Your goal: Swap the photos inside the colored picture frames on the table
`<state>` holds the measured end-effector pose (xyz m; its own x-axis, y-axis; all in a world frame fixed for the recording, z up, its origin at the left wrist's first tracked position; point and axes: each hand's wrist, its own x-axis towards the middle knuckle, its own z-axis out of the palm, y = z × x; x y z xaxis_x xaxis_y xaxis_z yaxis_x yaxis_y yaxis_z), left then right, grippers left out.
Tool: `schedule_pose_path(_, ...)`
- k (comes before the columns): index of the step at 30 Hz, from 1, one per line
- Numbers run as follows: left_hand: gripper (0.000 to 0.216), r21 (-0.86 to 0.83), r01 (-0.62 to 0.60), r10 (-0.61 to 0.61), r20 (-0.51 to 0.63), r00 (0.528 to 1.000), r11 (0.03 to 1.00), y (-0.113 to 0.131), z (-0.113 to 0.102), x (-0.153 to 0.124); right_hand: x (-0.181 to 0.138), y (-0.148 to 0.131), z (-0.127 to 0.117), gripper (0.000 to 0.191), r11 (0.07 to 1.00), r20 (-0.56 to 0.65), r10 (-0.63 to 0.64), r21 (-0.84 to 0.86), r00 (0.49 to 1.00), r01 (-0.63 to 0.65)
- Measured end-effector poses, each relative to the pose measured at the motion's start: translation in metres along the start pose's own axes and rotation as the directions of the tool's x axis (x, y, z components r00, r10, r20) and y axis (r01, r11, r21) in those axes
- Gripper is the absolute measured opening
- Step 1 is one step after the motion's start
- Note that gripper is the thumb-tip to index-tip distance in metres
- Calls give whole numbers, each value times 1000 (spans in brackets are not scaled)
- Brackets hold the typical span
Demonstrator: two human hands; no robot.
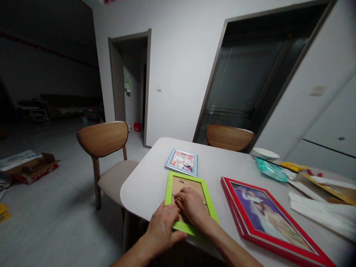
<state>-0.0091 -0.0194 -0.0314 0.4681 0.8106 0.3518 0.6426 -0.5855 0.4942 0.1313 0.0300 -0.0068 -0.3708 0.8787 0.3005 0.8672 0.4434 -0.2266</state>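
Observation:
A green picture frame (204, 190) lies face down near the front edge of the white table (147, 181), its brown backing board showing. My left hand (162, 227) rests on the frame's near left corner, fingers curled onto the backing. My right hand (191, 205) lies on the middle of the backing with its fingers bent and pressed down near a small metal clip. Both hands touch the frame; neither lifts it.
A blue frame (182, 162) with a photo lies beyond the green one. A red frame (267, 218) with a photo lies at the right. Papers, a teal packet (271, 170) and a white dish (264, 153) crowd the far right. Two wooden chairs (104, 141) stand at the table.

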Motion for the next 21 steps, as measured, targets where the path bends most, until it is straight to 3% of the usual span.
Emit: schedule_pose_path(21, 35, -11, -5, 5, -7, 1000, 1000, -5, 3, -1, 19, 2, 13, 21, 990, 45, 55, 128, 997, -60)
